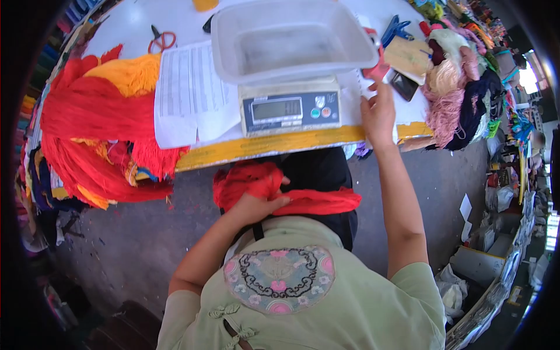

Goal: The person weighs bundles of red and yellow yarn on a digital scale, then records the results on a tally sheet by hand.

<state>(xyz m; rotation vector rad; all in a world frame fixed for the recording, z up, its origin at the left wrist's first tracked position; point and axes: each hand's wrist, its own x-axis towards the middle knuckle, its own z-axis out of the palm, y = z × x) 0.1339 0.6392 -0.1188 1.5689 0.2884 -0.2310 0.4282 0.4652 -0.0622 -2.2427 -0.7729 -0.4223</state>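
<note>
My left hand (256,204) grips a bundle of red yarn (280,189) lying across my lap, below the table edge. My right hand (378,112) reaches up onto the table to the right of a digital scale (290,109); its fingers touch a small red object (376,71) beside the scale, and I cannot tell whether they hold it. A clear plastic tub (291,38) sits on the scale with nothing in it.
Printed paper sheets (189,93) lie left of the scale. Heaps of red and orange yarn (99,122) hang over the table's left end. Red-handled scissors (160,39) lie at the back. Pink, cream and dark yarn (455,87), a phone (403,85) and cardboard sit at right.
</note>
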